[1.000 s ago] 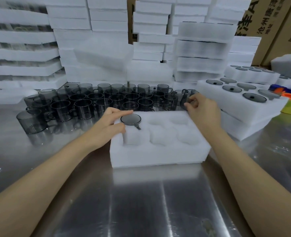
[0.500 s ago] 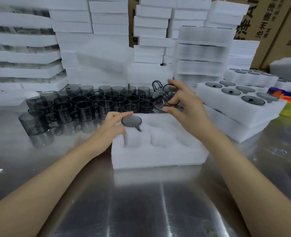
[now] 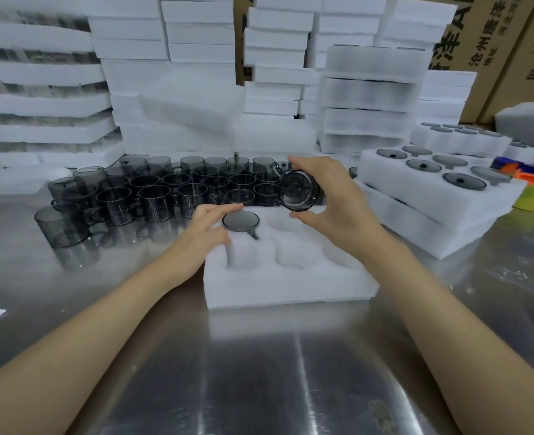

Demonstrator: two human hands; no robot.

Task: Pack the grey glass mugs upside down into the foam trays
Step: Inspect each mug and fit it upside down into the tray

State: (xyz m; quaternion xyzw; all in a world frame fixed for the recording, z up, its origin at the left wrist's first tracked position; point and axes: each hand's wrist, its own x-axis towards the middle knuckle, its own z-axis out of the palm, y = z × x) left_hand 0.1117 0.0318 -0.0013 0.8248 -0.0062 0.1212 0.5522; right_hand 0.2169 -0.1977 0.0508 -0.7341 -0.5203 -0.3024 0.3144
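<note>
One grey mug (image 3: pixel 240 220) sat upside down in the far-left pocket of the foam tray (image 3: pixel 291 287), handle pointing toward the person. L hand (image 3: pixel 207 235) lay w/ relaxed fingers on the tray's left far corner, index finger alongside that mug's base. R hand (image 3: pixel 334 202) pinched a second mug (image 3: pixel 298 191) btwn thumb & fingers, tipped on its side above the tray's far-middle pocket, clear of the foam. Hands were apart. Loose mugs (image 3: pixel 152 196) stood upright in rows on the steel table (image 3: pixel 259 372) behind the tray. Filled tray (image 3: pixel 441 196) sat at right atop another; foam stacks (image 3: pixel 196 58) at back.
</note>
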